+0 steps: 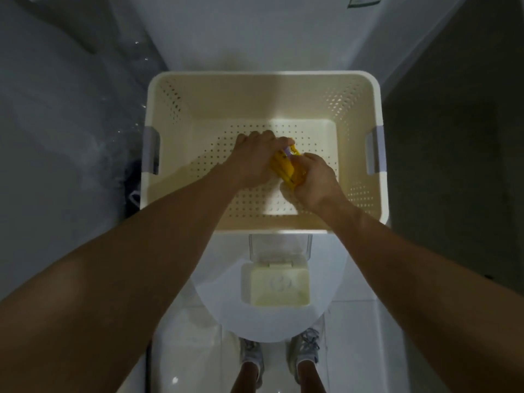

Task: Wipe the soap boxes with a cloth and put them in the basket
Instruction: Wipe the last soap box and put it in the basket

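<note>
Both hands meet over the middle of the basket (263, 80), fingers curled, working on one small bundle between them. Left hand (255, 160) comes in from 8 o'clock, knuckles up, gripping the yellow cloth (282, 168) and pressing it against a small object whose pale edge (292, 151) peeks out at the top; whether that is a soap box I cannot tell for sure. Right hand (314, 180) reaches from 5 o'clock, wrist bent inward, fingers wrapped round the near side of the same bundle. Both forearms are stretched forward and converge above the perforated basket floor. At 6 o'clock of the basket, a cream soap box (275, 285) with its clear lid (280, 246) flipped open rests on a rounded white surface (215, 307). Below that, two grey shoes (251, 355) stand on the glossy white tile floor (368, 350).
</note>
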Action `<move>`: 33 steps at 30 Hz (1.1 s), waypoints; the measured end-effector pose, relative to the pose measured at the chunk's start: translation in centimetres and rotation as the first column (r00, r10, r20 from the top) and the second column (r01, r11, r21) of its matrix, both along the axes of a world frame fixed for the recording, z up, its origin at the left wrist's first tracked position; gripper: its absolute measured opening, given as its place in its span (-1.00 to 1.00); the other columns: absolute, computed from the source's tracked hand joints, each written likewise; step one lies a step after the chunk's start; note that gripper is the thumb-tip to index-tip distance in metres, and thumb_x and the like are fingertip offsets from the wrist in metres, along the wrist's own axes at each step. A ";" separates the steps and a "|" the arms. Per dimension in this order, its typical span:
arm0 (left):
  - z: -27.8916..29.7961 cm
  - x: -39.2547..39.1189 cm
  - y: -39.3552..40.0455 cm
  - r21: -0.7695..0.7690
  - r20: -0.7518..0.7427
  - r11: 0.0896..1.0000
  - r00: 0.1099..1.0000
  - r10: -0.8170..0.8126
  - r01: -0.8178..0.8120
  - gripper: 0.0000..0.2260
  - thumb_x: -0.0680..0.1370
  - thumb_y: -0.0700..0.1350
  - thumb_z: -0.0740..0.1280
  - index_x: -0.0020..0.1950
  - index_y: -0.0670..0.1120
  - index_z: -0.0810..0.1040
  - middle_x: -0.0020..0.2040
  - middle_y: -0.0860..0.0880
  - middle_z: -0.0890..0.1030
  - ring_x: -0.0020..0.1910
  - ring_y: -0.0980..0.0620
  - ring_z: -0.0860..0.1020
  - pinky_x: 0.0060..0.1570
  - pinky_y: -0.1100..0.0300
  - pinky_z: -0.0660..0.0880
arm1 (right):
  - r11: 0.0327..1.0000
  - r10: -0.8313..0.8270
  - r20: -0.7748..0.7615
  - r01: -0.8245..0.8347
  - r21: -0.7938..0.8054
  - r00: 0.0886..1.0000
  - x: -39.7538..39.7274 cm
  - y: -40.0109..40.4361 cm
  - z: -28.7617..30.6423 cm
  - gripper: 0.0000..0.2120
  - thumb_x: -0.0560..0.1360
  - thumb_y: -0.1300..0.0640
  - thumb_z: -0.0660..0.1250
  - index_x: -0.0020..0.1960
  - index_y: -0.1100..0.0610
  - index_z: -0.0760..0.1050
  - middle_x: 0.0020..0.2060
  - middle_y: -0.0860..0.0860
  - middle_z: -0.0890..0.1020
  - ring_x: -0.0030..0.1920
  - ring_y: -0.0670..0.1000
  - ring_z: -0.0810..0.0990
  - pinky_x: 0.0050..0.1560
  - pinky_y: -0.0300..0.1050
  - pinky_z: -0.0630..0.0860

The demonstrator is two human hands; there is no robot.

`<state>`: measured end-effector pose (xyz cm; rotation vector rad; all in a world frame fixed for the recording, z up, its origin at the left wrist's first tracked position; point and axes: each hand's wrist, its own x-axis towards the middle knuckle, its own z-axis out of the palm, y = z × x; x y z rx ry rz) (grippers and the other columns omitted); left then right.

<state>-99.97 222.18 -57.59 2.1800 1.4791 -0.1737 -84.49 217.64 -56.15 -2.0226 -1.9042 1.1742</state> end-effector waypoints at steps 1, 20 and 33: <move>0.1 -0.4 -0.7 -0.020 0.017 0.999 0.999 0.036 -0.036 -0.41 0.52 -0.15 0.30 0.53 0.11 0.27 0.33 -0.09 0.42 0.30 -0.18 0.40 0.32 -0.10 0.23 | 0.997 -0.065 -0.069 0.062 -0.041 0.995 -0.2 0.0 0.1 -0.65 0.46 0.23 0.43 0.24 0.14 0.57 0.13 0.12 0.56 0.06 0.13 0.59 -0.09 -0.21 0.50; 12.4 -1.2 -7.4 0.065 0.582 0.883 0.737 0.345 -0.465 -0.69 0.46 -0.06 0.50 0.15 -0.12 0.61 0.05 -0.06 0.47 -0.09 0.10 0.49 -0.07 0.35 0.44 | 0.971 -0.020 -0.243 0.077 0.226 0.970 2.6 -3.0 13.6 -0.66 0.47 0.21 0.49 0.20 0.00 0.57 0.04 -0.12 0.62 0.00 -0.09 0.57 0.02 -0.29 0.51; 17.6 -0.2 -11.8 -0.584 0.670 0.703 0.247 0.700 -0.407 -0.81 0.60 0.04 0.33 0.07 -0.04 0.63 -0.16 0.02 0.70 -0.29 0.05 0.63 -0.23 0.14 0.58 | 0.930 -0.362 -0.560 0.330 -0.163 0.745 3.4 -6.9 18.3 -0.75 0.54 0.01 0.40 0.05 0.19 0.65 -0.01 0.20 0.70 -0.09 0.21 0.66 0.00 0.09 0.64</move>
